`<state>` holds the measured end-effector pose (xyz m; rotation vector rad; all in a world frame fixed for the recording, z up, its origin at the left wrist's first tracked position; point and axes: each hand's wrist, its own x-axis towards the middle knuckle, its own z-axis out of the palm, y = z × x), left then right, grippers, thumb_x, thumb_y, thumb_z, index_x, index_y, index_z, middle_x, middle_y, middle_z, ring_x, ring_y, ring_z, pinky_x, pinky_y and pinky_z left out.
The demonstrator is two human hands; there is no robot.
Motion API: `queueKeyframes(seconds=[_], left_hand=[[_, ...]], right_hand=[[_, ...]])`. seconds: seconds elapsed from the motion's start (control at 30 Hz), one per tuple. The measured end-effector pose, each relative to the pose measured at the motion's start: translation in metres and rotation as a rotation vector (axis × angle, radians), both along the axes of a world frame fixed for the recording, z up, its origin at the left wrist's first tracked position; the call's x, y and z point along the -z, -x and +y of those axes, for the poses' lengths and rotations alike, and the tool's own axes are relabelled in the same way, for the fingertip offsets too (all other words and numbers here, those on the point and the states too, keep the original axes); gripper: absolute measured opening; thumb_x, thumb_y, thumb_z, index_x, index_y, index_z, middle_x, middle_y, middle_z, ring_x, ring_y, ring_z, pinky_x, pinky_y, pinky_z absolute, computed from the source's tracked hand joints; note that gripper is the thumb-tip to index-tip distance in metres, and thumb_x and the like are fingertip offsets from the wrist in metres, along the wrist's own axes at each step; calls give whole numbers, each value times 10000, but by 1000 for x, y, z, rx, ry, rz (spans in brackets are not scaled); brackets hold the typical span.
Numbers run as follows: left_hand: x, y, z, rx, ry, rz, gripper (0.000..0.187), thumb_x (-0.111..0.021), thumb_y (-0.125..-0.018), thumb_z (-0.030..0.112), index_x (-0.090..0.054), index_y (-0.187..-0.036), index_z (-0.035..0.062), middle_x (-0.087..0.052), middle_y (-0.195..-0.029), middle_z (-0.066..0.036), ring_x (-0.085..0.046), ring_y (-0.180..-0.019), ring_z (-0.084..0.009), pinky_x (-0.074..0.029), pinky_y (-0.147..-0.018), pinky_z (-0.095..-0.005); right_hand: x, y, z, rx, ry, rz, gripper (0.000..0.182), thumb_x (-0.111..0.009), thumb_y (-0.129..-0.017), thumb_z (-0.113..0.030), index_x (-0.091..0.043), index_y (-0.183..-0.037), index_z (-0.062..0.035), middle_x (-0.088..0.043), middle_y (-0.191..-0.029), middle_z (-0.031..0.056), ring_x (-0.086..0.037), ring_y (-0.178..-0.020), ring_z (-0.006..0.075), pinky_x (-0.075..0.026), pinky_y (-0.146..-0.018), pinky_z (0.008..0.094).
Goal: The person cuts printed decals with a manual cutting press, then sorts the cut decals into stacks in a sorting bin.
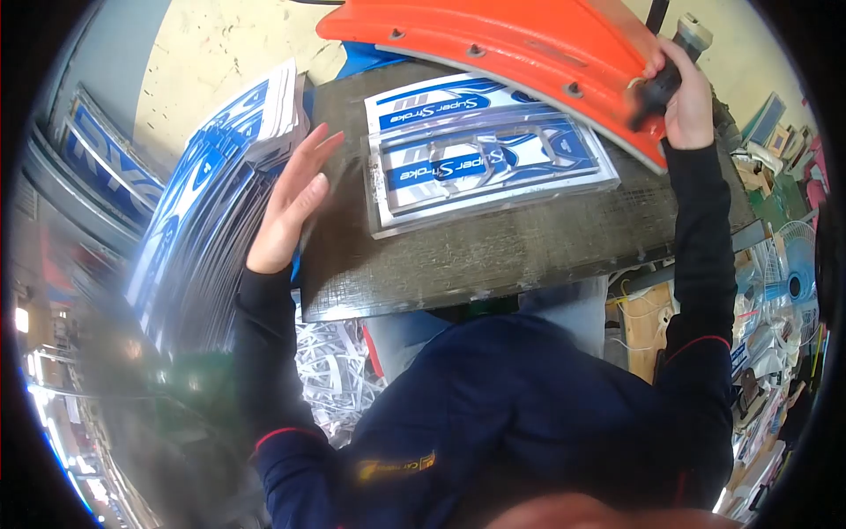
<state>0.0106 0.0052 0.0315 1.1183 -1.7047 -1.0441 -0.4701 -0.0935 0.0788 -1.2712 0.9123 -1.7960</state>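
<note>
My right hand [692, 101] is wrapped around a black handle [656, 93] at the right end of the orange swing arm [493, 44] of a press. Raised at the table's left edge, my left hand [295, 207] has its fingers stretched out and holds nothing. It is beside a tall stack of blue and white printed sheets [198, 189]. On the dark work surface [493, 247] lies a clear-edged cutting die [493, 198] with metal blades, on top of a printed "Super Stroke" sheet [423, 99]. The orange arm covers the sheet's far right part.
White paper scraps [335, 375] fill the space below the table's left side. At the far right are a blue fan [793, 282] and assorted clutter. Curved printed panels [110, 163] stand at the left. A person's lap is under the front edge.
</note>
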Motion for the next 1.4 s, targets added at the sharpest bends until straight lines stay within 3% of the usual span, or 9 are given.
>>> queueKeyframes(seconds=[0.13, 0.2, 0.37, 0.57, 0.67, 0.73, 1.0, 1.13, 1.4], left_hand=[[-44, 24, 6, 54, 113, -171, 931, -651, -870, 557, -262, -1577, 94, -363, -1583, -166, -249, -1506, -307, -105, -1197, -526], [-61, 40, 7, 199, 290, -152, 821, -728, -883, 196, -283, -1559, 56, -425, -1532, -194, -302, -1481, -300, -168, -1204, -448], [-85, 74, 4, 227, 643, -147, 744, -783, -835, 177, -434, -1477, 35, -583, -1382, -185, -506, -1342, -290, -339, -1134, -448], [-109, 102, 18, 83, 1038, -140, 734, -786, -825, 79, -421, -1448, -55, -564, -1385, -237, -637, -1188, -309, -546, -973, -424], [-105, 100, 41, -109, 962, -165, 623, -754, -850, 32, -483, -1402, -62, -625, -1314, -204, -672, -1123, -253, -548, -940, -357], [-102, 97, 51, -188, 914, -208, 572, -735, -868, 13, -506, -1387, -60, -660, -1276, -183, -680, -1105, -226, -537, -934, -327], [-109, 82, 57, -584, 1001, -408, 337, -827, -806, 109, -698, -1110, 42, -719, -1141, -130, -710, -998, -191, -560, -854, -326], [-118, 60, 52, -809, 1352, -936, 158, -826, -814, 157, -746, -922, 75, -720, -1127, -85, -665, -1094, -229, -539, -902, -446], [-98, 53, 41, -764, 1371, -774, 202, -832, -787, 109, -649, -837, 40, -701, -1073, -117, -666, -991, -212, -512, -936, -416]], right_hand=[[0, -41, 39, -158, 53, 62, 182, -639, -952, -222, -623, -952, -40, -611, -824, 21, -595, -797, 108, -466, -714, 268], [-2, -63, 60, -209, 68, 115, 217, -624, -959, -219, -615, -1044, -20, -635, -891, 40, -605, -858, 117, -465, -765, 266], [-18, -88, 91, -506, 145, 436, 501, -552, -972, -186, -466, -1389, 78, -583, -1343, 221, -550, -1259, 265, -381, -1084, 364], [-36, -54, 46, 667, 800, 1219, 396, -714, -906, -196, -632, -1250, -17, -627, -1316, 125, -582, -1227, 240, -416, -1057, 357], [-39, -45, 29, 1301, 598, 1371, 328, -674, -910, -179, -590, -1208, -73, -595, -1247, 132, -554, -1172, 291, -459, -976, 422], [-45, -17, 26, 1292, 440, 1492, 566, -679, -883, -121, -469, -1408, -107, -431, -1487, 151, -360, -1406, 351, -337, -1143, 493], [-59, -11, 42, 1158, 578, 1460, 316, -809, -766, -182, -620, -989, -62, -567, -1284, 147, -535, -1207, 341, -430, -1025, 464], [-56, -33, 58, 1062, 791, 1369, 299, -807, -771, -168, -589, -940, -53, -572, -1246, 140, -545, -1178, 325, -434, -1004, 449], [-43, -26, 52, 1026, 763, 1394, 290, -782, -826, -195, -596, -999, -55, -609, -1189, 113, -591, -1109, 276, -456, -956, 392]])
